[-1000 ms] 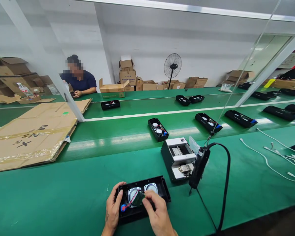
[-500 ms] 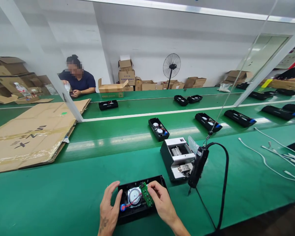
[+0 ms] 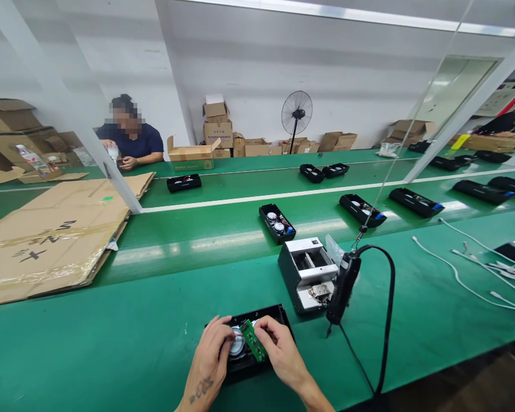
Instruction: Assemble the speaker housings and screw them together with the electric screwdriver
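Observation:
A black speaker housing (image 3: pixel 269 316) lies open on the green bench in front of me, with round silver speaker drivers inside. My right hand (image 3: pixel 281 355) pinches a small green circuit board (image 3: pixel 253 340) over the housing. My left hand (image 3: pixel 213 356) rests on the housing's left part, fingers curled against the board and a driver. Whether the left hand grips the board or only touches it is unclear.
A white and black box-shaped machine (image 3: pixel 305 273) stands just behind, with a black electric screwdriver (image 3: pixel 342 283) hanging on a cable beside it. More black housings (image 3: pixel 277 223) ride the conveyor. Flattened cardboard (image 3: pixel 55 234) lies left, white cables (image 3: pixel 467 274) right. A person (image 3: pixel 131 140) sits far left.
My left hand has moved right from the housing's left edge onto the driver, covering the blue part and red wire. The right hand still holds the green board, shifted slightly.

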`<state>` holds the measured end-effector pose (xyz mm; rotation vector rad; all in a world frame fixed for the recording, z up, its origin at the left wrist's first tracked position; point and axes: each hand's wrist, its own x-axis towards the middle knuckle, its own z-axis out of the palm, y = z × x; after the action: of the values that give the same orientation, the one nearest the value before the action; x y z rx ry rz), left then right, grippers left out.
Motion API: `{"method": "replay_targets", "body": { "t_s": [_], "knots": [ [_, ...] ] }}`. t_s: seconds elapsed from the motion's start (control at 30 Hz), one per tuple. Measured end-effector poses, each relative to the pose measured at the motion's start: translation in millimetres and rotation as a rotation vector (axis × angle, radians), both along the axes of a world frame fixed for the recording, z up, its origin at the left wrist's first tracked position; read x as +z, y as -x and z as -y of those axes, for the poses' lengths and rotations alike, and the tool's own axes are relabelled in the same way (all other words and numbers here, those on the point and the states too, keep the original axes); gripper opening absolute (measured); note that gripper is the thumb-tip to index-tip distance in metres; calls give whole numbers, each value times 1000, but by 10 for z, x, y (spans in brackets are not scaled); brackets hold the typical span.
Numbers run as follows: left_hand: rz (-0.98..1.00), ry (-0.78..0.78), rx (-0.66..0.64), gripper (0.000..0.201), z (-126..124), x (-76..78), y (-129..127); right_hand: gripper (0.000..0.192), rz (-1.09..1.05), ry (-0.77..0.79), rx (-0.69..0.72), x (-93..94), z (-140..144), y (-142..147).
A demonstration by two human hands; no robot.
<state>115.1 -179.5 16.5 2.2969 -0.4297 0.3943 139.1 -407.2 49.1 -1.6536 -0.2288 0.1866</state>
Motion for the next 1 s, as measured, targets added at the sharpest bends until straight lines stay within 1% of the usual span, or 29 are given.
{"method": "replay_targets", "body": {
  "t_s": [0.1,0.17,0.23,0.3,0.37,0.43,0.5,0.6,0.63,0.67,0.7,0.73,0.8,0.9,1.0],
  "knots": [
    [95,-3,59,35,38,52,-6,58,-5,24,12,-13,13,-3],
    [163,-26,50,34,46,87,-12,51,14,26,43,-19,45,-9],
    [235,-63,30,32,33,117,-16,41,79,18,98,-17,91,-17],
    [292,-114,29,31,10,144,-10,27,189,35,156,-2,138,-25],
    [324,-166,37,34,-9,169,12,17,334,100,199,27,174,-30],
    [339,-203,33,38,-21,186,57,19,484,209,222,66,192,-30],
    [301,-247,41,37,-40,182,127,23,591,369,245,109,191,-26],
    [185,-370,39,24,-104,100,253,29,625,614,319,149,149,-21],
    [167,-418,15,26,-130,51,288,30,622,663,352,149,124,-21],
    [163,-463,-19,33,-153,-5,316,29,619,694,383,144,96,-23],
    [172,-496,-42,40,-170,-63,336,27,617,713,408,136,67,-28],
    [185,-522,-50,42,-178,-118,348,26,611,727,431,128,40,-36],
    [202,-557,-18,37,-170,-199,352,25,569,747,468,124,4,-59],
    [198,-574,25,39,-131,-227,328,26,465,754,513,168,9,-103],
    [189,-554,0,46,-122,-218,295,25,398,779,536,231,54,-127]
  ]
}}
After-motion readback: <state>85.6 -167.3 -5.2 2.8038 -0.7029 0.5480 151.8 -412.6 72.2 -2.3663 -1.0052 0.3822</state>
